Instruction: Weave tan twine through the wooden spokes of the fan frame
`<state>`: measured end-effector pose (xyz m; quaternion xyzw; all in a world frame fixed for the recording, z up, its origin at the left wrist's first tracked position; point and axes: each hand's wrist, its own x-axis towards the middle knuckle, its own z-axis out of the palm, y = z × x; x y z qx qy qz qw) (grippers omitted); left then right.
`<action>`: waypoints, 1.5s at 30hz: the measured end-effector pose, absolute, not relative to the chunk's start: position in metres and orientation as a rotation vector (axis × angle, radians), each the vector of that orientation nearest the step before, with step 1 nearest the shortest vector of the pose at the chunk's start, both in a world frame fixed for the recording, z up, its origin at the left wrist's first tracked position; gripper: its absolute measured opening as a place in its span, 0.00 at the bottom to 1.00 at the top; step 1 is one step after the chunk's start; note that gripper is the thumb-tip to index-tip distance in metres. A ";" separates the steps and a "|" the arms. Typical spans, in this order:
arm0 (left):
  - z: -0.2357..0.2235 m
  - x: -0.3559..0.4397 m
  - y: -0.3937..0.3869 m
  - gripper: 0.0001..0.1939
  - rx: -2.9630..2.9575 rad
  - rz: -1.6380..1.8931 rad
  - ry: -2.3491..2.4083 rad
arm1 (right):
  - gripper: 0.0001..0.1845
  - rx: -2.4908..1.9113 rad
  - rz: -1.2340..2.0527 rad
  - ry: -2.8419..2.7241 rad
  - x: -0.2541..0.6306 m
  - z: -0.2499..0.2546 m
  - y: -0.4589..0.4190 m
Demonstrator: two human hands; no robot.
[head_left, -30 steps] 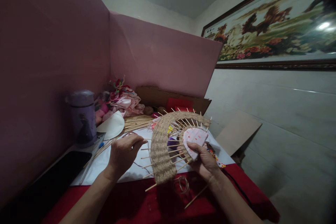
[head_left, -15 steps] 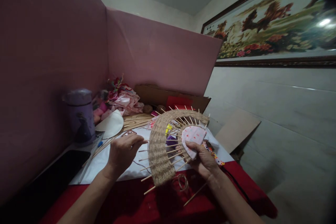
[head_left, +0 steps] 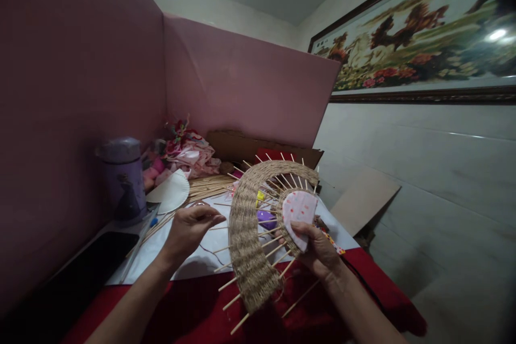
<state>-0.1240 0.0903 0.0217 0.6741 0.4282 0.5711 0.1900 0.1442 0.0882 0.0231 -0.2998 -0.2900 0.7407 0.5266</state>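
My right hand (head_left: 320, 252) is closed on a half-round woven fan (head_left: 248, 226), gripping the pink spotted half-disc (head_left: 299, 215) at its centre with the thumb on top. Thin wooden sticks radiate from this disc through a wide band of tan twine, and their tips stick out past the outer edge. My left hand (head_left: 191, 228) is by the fan's left edge, thumb and fingers pinched together close to the stick tips. Whatever lies in that pinch, if anything, is too small to tell. Below the band, a loose stick (head_left: 300, 299) lies on the red cloth (head_left: 193, 312).
On the left stand a purple canister (head_left: 123, 183) and a dark flat object (head_left: 97, 250). A white pleated half-disc (head_left: 171, 193) rests near a bundle of sticks (head_left: 205, 187). Pink fabric (head_left: 193, 153) is heaped behind. Pink panels (head_left: 245, 80) enclose the back and left.
The fan has tilted, its lower end swinging down and slightly right toward me. Its band now covers most of the twine loop seen before. My left hand has barely shifted.
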 end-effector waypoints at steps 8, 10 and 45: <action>0.022 -0.122 0.091 0.09 1.729 1.624 1.186 | 0.10 -0.690 1.834 -0.729 0.144 0.020 0.087; 0.019 -0.123 0.093 0.08 1.766 1.655 1.183 | 0.08 -0.691 1.848 -0.740 0.145 0.018 0.088; 0.023 -0.129 0.095 0.09 1.657 1.551 1.252 | 0.11 -0.759 1.898 -0.977 0.161 0.016 0.081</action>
